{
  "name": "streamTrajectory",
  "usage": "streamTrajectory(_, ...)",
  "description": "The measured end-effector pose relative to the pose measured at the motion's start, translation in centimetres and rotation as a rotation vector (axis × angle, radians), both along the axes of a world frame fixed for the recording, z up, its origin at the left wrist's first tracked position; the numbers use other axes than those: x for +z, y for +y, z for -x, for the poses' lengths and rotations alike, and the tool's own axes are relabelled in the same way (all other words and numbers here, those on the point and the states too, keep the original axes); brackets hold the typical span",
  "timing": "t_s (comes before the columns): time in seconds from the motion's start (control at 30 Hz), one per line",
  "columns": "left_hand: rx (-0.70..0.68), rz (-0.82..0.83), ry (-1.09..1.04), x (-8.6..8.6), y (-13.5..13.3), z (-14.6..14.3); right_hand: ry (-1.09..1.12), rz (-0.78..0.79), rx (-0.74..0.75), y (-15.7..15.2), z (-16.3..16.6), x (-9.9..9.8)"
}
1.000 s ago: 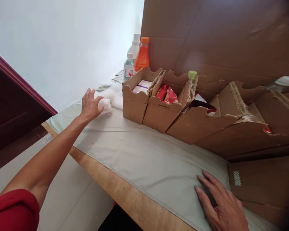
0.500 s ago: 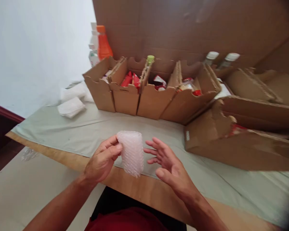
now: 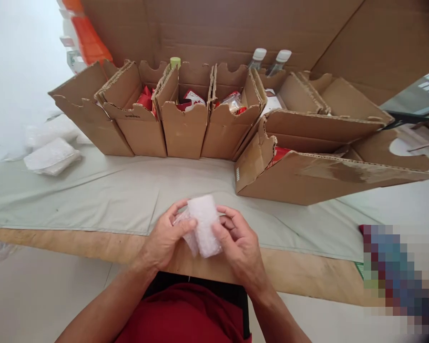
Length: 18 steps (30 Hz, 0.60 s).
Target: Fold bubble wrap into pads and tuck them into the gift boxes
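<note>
Between my two hands, above the table's front edge, is some bubble wrap (image 3: 205, 224), a whitish translucent stack whose left part fans out from the rest. My left hand (image 3: 169, 233) pinches its left side, thumb on the near face and fingers behind. On the right side my right hand (image 3: 241, 243) is closed on it, with the thumb pressed to the edge and the fingers curled behind. Whether anything lies inside the bubble wrap cannot be made out. More bubble wrap pieces (image 3: 52, 156) lie in a pile at the table's left.
Cardboard bins (image 3: 184, 128) holding red packets stand along the back, and a long cardboard bin (image 3: 307, 176) sits to the right. Behind them are an orange bottle (image 3: 91, 40), white-capped bottles (image 3: 282, 57) and a tall cardboard panel (image 3: 218, 28). A pale green cloth (image 3: 128, 186) covers the table.
My right hand has closed from open onto the bubble wrap, which now fans apart between both hands. The camera view has turned to the right.
</note>
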<state>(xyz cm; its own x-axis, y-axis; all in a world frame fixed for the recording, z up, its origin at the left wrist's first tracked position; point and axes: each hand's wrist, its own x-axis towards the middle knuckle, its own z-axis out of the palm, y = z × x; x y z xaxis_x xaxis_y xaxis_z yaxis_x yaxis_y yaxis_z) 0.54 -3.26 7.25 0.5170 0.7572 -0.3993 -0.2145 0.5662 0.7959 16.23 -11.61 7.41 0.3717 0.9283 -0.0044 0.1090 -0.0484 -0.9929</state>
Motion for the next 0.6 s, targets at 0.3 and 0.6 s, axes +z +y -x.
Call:
streamTrajectory(0.3, -0.057, 0.211, -0.191, 0.9, 0.8, 1.4, -0.245, 0.003, -0.204, -3.8, -2.8, -2.0)
streamTrajectory(0.6, -0.363, 0.329, -0.586, 1.9, -0.7, 0.4, 0.058, 0.101, 0.147, -3.2, -2.7, -0.9)
